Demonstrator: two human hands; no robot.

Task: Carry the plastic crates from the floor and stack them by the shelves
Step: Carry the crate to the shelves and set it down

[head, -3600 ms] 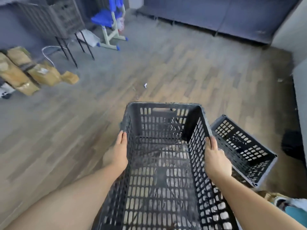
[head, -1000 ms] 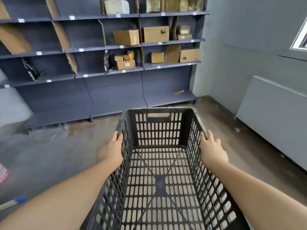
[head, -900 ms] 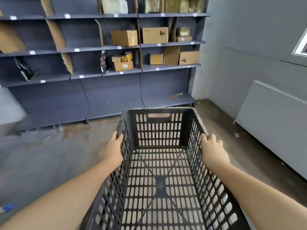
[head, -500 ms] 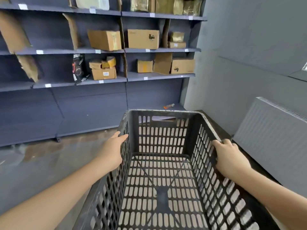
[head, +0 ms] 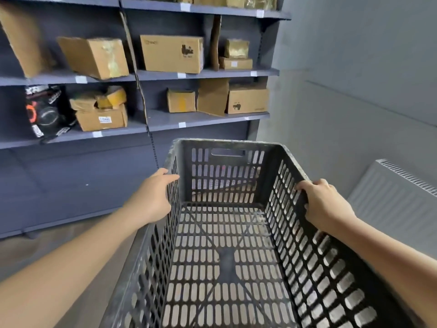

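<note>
Both hands clamped the crate, left hand and right hand on opposite long rims. Its long axis pointed ahead, toward the shelves' right end, held above the floor.

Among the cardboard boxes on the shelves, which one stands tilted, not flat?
The big box on the upper shelf, left of the divider: it rests on one edge, while its neighbours sit flat.

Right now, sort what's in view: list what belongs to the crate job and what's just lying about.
Job:
- crate, empty
- left hand, gripping its left rim
- right hand, gripping its right rim
- shelves, the drop-off spot

Lying about:
- cardboard boxes on the shelves
- black packet on a shelf
- radiator by the right wall
</note>
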